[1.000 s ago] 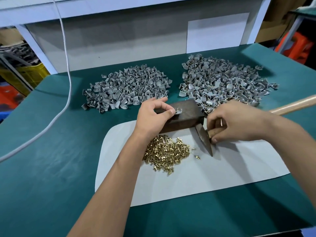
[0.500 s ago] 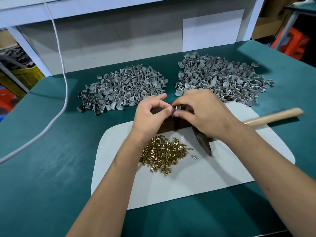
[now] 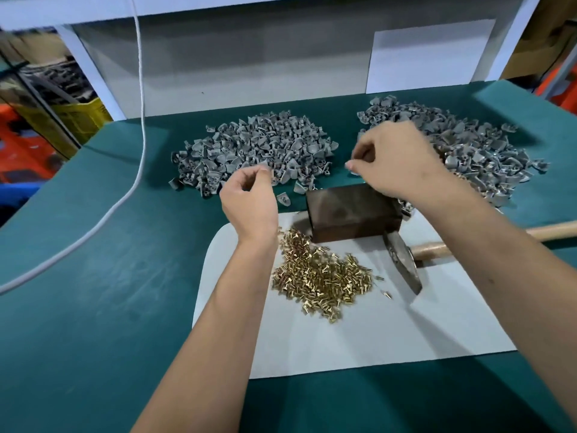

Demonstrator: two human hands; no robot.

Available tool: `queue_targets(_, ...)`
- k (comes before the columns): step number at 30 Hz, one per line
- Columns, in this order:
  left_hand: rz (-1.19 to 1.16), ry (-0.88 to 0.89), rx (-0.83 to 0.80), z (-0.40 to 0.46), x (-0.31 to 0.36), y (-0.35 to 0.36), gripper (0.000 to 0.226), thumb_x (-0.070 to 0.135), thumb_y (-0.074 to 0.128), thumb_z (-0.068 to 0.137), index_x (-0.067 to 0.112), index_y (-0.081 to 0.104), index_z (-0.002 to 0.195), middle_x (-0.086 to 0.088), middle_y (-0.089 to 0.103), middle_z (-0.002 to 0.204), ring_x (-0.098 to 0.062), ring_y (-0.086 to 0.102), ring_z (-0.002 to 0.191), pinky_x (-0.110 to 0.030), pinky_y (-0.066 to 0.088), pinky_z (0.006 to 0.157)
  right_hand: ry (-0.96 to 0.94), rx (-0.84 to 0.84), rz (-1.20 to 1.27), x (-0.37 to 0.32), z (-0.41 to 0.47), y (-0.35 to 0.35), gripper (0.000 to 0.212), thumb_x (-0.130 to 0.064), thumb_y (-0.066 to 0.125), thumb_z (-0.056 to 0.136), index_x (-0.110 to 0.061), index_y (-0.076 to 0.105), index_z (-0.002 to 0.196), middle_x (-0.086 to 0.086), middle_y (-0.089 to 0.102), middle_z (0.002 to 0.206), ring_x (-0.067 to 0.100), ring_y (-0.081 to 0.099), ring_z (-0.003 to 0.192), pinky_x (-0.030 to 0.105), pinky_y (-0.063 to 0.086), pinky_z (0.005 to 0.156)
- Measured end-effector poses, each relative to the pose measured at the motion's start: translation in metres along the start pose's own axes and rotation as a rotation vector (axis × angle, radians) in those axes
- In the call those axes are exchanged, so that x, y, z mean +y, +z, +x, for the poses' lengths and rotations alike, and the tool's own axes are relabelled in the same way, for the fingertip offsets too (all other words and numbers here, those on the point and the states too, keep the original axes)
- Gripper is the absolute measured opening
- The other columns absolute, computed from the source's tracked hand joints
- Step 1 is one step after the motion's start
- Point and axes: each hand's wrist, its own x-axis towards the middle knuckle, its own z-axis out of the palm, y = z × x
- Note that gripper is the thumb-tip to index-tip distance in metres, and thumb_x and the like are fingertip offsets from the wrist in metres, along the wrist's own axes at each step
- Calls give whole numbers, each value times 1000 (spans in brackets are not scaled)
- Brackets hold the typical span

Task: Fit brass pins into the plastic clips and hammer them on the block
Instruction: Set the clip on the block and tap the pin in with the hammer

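Left hand pinching at clip pile; right hand pinching, contents unclear, above block.

Two heaps of grey clips, one heap of brass pins, one block, one hammer, one white mat, two hands.

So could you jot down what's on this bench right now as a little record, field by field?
Surface: green table with a white mat
Left heap: grey plastic clips
Right heap: more grey clips
Pins: loose brass pins on the mat
Block: dark block, top bare
Hammer: hammer lying on the mat, nobody holding it
Left hand: left hand at the left heap, fingertips pinched together
Right hand: right hand above the block, blurred; contents unclear
Extra: white cable at the left
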Motion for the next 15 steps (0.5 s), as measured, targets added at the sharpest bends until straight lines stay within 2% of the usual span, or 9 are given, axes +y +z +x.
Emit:
queue_targets(2,34,-15,16,3,-2,-3,16,13,68,89,21,76,77,11,76,85,-2,67,79,-30,56,82,-71,-131,-57,-21,16,10,17,-42,77,86,-26,79,92,2,76,95,24,69,88,39,59,88)
queue_targets(4,147,-10,21,6,-3,-8,15,15,68,84,26,74,77,12,74,80,-6,66,78,-28,54,79,-114,-245,-116,-39,29,22,22,-44,78,85,-26,79,97,3,76,103,25,66,92,37,57,89)
queue_targets(6,300,-7,-56,10,-4,-14,18,12,65,78,27,75,81,12,72,79,-9,67,81,-28,55,79,-111,-332,-170,-54,41,36,37,-48,79,83,-22,77,109,5,74,110,29,66,100,37,56,89)
queue_targets(8,432,9,-173,12,-5,-17,26,5,67,74,24,76,90,8,73,85,-13,69,85,-31,59,84,-79,-379,-192,-65,50,49,47,-47,82,82,-14,73,113,8,71,109,29,64,98,34,54,82)
queue_targets(11,591,137,-296,11,-7,-16,34,0,71,76,12,76,108,-3,76,98,-20,71,94,-35,59,90,-59,-379,-161,-77,57,66,35,-31,86,81,-9,72,105,7,70,102,26,63,88,30,51,73)
queue_targets(13,644,209,-322,11,-8,-16,30,0,71,79,9,76,107,-9,77,97,-26,71,92,-38,59,87,-95,-360,-122,-84,58,73,21,-17,80,86,-13,75,105,5,72,106,23,65,93,28,54,78)
queue_targets(15,647,220,-311,12,-9,-17,26,0,71,79,8,76,103,-9,76,94,-27,71,89,-40,60,84,-112,-351,-30,-86,58,77,20,-10,78,85,-18,77,103,2,72,104,18,64,92,24,50,77)
